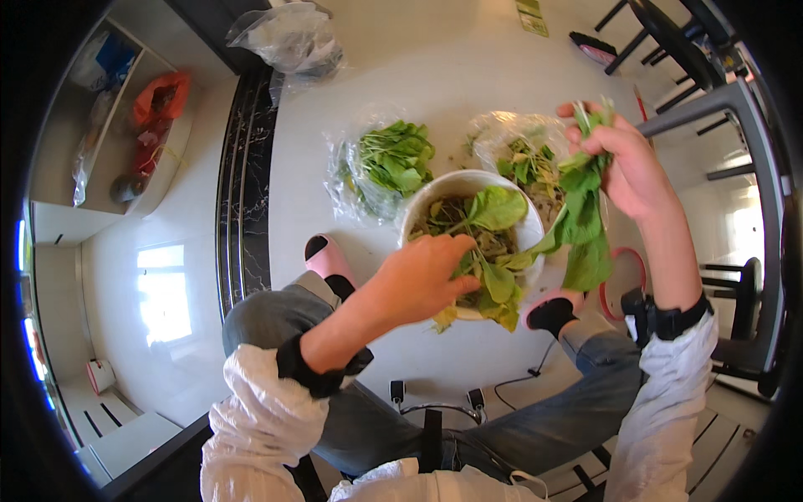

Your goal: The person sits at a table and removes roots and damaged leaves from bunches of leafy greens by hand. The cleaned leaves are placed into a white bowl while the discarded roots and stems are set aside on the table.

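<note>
My left hand is over a white bucket between my feet, its fingers closed around the stems of some leafy greens. Broad green leaves and a few yellowed ones spread out from under that hand. Wilted leaves and stems lie inside the bucket. Up to the right, my right hand grips a bunch of leafy greens near the pale stem ends, and its leaves hang down beside the bucket. One long leaf of the bunch reaches over the bucket's right rim.
Beyond the bucket, a clear plastic bag holds fresh greens; another plastic bag lies under yellowing greens. A stuffed plastic bag sits farther off. Black chairs and a grey frame stand right; a cable crosses the floor.
</note>
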A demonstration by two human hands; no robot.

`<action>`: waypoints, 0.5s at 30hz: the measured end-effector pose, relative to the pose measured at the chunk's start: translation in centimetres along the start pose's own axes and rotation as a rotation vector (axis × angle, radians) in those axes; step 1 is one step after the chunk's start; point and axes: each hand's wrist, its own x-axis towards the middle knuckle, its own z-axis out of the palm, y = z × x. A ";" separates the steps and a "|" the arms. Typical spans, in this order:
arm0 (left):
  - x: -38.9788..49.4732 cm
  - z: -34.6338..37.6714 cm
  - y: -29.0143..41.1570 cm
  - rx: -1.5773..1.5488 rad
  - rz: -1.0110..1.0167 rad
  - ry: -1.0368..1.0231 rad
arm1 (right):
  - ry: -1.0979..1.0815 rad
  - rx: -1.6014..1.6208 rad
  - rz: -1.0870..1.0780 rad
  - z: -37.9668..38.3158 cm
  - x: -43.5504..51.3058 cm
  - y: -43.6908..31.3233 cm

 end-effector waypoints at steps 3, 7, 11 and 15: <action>-0.9 -1.9 0.2 0.028 0.011 0.097 | -0.079 -0.419 0.042 2.2 8.5 0.3; -2.1 -3.9 0.4 0.141 -0.087 0.172 | -0.351 -1.043 0.093 6.1 20.3 4.8; -2.9 -5.8 0.5 0.167 -0.180 0.095 | -0.679 -1.450 0.151 9.9 28.9 12.6; -3.7 -8.1 0.8 0.109 -0.238 0.128 | -0.834 -1.665 0.098 12.3 33.5 19.4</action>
